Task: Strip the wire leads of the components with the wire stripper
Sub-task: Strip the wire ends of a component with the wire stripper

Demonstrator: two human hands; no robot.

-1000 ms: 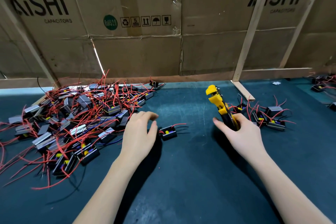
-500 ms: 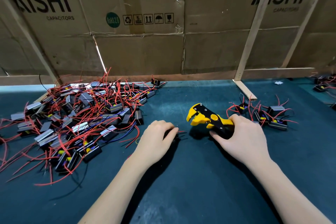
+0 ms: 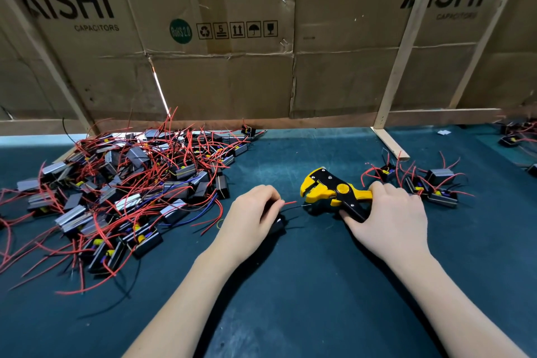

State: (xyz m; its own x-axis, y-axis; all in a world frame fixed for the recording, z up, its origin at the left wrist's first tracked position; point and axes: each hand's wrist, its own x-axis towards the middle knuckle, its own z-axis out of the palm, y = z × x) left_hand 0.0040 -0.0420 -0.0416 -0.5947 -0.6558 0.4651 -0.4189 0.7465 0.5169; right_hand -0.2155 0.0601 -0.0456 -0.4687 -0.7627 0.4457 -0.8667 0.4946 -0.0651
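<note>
- Component (image 3: 279,224) in play: one, a small black block on the dark green desk (image 3: 290,299) near the middle, mostly hidden under the left hand (image 3: 251,216). Its fingers curl over it and pinch a thin red lead (image 3: 289,203) that pokes right toward the tool; a black lead (image 3: 296,207) runs just beside it.
- Wire stripper (image 3: 334,193): one, hard plastic in yellow and black with a round yellow pivot, lying low over the desk with its open mouth facing left, just beside the lead tips. Whether the leads touch it I cannot tell.
- Right hand (image 3: 389,212): wrapped round the stripper's handles, fingers curled tight, knuckles up.
- Small group (image 3: 430,186) of components just beyond the right hand: about five, black blocks with yellow parts and short curling red wires.
- Big pile (image 3: 125,192) at the left, from near to far: too many to count, dozens of black and grey blocks, some with shiny metal faces, tangled in red wires, with a few black ones and a blue one.
- Few more components (image 3: 514,136) at the far right edge, blurred.
- Cardboard wall (image 3: 232,81) at the far side: flattened brown cartons, two printed "AiSHi CAPACITORS", braced by pale wooden battens (image 3: 404,49).
</note>
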